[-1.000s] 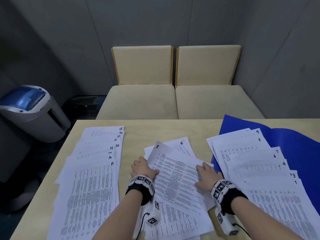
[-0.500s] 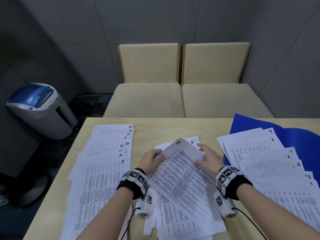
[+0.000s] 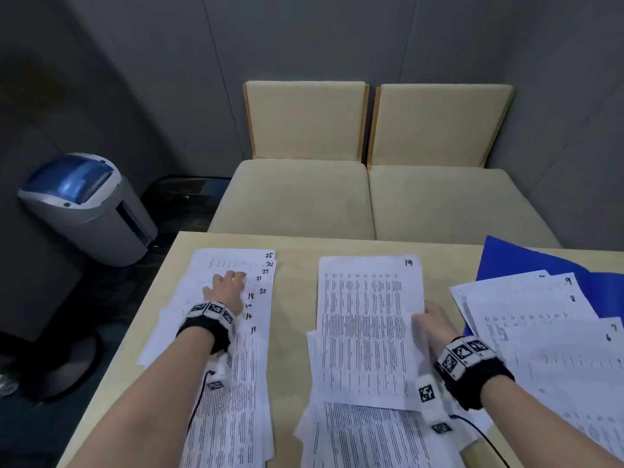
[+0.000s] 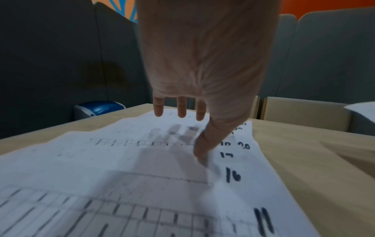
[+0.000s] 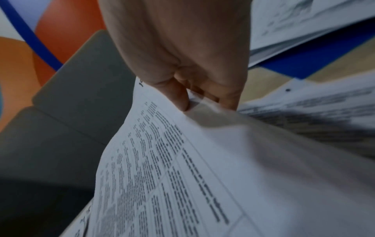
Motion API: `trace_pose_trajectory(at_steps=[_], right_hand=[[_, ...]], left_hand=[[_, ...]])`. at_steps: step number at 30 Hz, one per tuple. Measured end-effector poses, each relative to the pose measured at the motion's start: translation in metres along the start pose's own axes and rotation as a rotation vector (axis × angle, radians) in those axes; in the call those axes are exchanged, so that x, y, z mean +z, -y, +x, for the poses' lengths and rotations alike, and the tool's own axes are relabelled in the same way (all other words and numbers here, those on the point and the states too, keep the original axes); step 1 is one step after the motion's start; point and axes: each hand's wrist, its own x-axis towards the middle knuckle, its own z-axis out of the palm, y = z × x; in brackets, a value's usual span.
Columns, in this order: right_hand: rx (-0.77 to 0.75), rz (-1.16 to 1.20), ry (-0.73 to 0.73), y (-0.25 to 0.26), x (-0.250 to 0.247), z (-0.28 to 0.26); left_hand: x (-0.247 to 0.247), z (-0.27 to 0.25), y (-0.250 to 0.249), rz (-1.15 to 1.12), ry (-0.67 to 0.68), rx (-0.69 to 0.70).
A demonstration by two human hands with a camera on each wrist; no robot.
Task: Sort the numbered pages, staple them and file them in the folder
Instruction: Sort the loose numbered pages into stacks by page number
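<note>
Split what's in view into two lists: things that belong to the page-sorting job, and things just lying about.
Part of the job:
- page 19, pinched at its edge by the right hand
- left fan of pages 11 to 25, under the left hand
- middle pile
- right fan of low numbers
- blue folder

Just lying about:
- bin
- two cushioned seats

Matt paper pages (image 3: 369, 329) on a smooth pale wood table (image 3: 293, 298).

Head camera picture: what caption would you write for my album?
Right hand lifts page 19 while left hand reaches over the high-numbered pile.
</note>
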Motion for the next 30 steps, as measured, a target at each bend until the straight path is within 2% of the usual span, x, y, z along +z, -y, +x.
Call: trace_pose_trajectory(at_steps=[4,8,12,16,18,20,25,30], right_hand=[[0.043,0.118,-0.031,0.01,0.014,0.01],[0.033,0.172,-0.085,0.023,0.028,0.027],[0.04,0.05,-0.087,0.038,0.038,0.032],[0.029,-0.013,-0.079,0.046,0.045,0.033],[0.023,-0.028,-0.08,0.047,0.047,0.033],[0.017,-0.006,-0.088,0.046,0.05,0.034],[0.016,-0.002,-0.077,0.046,0.054,0.034],[0.036,0.034,-0.116,0.048,0.062,0.032]], left_hand=[[0.008,0.016,0.004,0.074,0.079,0.08],[0.004,0.024,0.005,0.137,0.095,0.111],[-0.001,0.023,0.012,0.185,0.102,0.116],[-0.002,0.015,0.017,0.098,0.043,0.12],[0.001,0.01,0.019,0.074,-0.029,0.161],[0.006,0.005,0.021,0.066,-0.047,0.199],[0.007,0.0,0.025,-0.013,0.138,0.155],[-0.002,-0.002,0.02,0.103,0.223,0.18]])
